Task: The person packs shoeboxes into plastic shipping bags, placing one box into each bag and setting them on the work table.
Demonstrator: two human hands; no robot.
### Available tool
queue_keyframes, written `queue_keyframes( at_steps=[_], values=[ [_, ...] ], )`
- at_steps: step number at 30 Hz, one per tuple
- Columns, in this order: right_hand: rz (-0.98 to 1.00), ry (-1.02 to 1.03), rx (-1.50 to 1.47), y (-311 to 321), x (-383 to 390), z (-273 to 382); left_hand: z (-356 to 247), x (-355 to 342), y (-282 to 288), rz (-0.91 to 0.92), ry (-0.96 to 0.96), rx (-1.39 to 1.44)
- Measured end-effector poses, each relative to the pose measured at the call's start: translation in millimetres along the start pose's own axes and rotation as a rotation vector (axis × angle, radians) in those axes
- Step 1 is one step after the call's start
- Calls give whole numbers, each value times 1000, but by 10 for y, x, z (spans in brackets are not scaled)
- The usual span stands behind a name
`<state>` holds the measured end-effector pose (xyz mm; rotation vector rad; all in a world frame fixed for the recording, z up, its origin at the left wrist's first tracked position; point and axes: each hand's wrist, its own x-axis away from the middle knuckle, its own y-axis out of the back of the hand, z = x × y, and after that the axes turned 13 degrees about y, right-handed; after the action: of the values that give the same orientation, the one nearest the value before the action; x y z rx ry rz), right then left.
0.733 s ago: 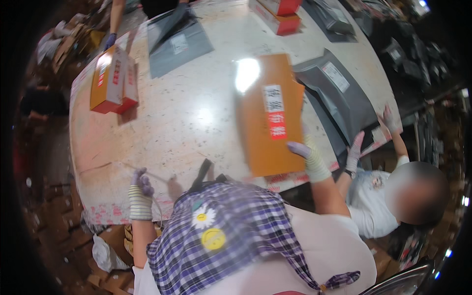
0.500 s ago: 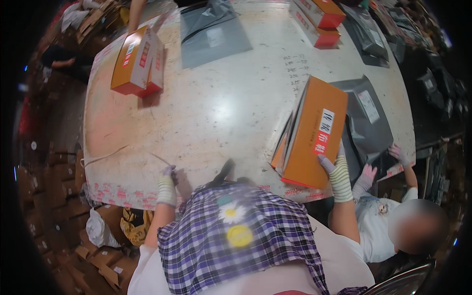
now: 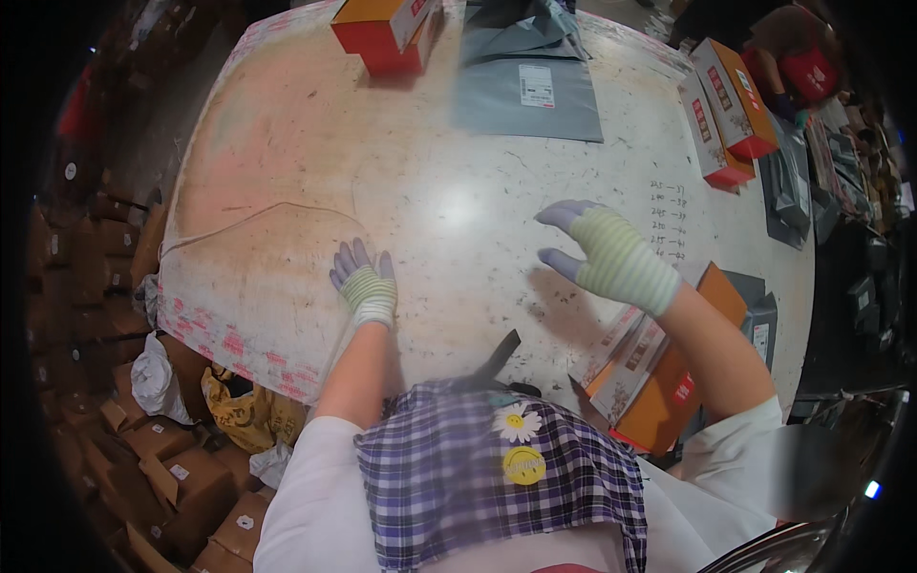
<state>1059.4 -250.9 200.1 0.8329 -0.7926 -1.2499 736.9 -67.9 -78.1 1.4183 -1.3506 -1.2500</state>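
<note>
My left hand (image 3: 366,285), in a striped glove with lilac fingertips, rests on the white table with its fingers spread and nothing in them. My right hand (image 3: 616,256), gloved alike, hovers above the middle right of the table, thumb and fingers apart and empty. Beneath my right forearm lies an orange shoe box (image 3: 669,415), tilted and leaning with other boxes at the near right; the forearm hides part of it. A grey mailing bag (image 3: 762,329) shows partly behind that box. From the table's left edge a thin cord-like line (image 3: 277,208) runs toward my left hand.
A grey mailing bag with a label (image 3: 487,100) lies at the far middle. Stacked orange boxes (image 3: 387,33) stand beside it, and more boxes (image 3: 731,110) at the far right. Cartons (image 3: 177,468) and a yellow bag (image 3: 239,411) are left below the table (image 3: 239,344).
My right hand has let go of the orange box and moved left and away from me. My left hand has reached farther onto the table, fingers spreading. The whole view has shifted.
</note>
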Motion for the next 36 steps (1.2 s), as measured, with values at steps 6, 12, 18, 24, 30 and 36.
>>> queue_keyframes(
  at_steps=[6, 12, 18, 24, 30, 36],
  values=[
    [217, -158, -32, -993, -1578, -727, -142, -312, 21, 17, -33, 54],
    [-439, -172, 284, -2139, -2234, -1291, -145, -354, -1, 30, -64, 64],
    [-520, -100, 256, -2063, -2487, -1462, -158, -392, 33, 55, -65, 36],
    [-541, -131, 286, -2064, -2545, -1501, -211, -503, 84, 146, -172, 77],
    [-648, -156, 250, -2127, -2519, -1552, -252, -506, 99, 170, -173, 60],
    [-697, -267, 232, -2177, -2531, -1633, -245, -497, 88, 153, -187, 75]
  ],
)
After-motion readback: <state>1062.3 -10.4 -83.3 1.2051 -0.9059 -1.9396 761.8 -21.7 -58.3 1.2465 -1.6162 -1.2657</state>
